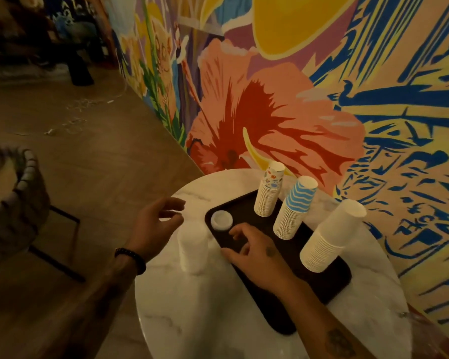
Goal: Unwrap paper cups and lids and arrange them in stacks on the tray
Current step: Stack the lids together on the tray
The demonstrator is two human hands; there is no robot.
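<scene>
3 cup stacks stand on tray, short lid stack at its corner. Tall lid stack on tabletop beside tray. Left hand: fingers spread, empty. Right hand rests on tray, fingers loosely bent, empty. Judgement: grip tall stack low, lift straight

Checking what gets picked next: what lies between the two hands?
A blurred white stack stands on the table beside the tray, between the left hand and the right hand; the head view shows it.
</scene>
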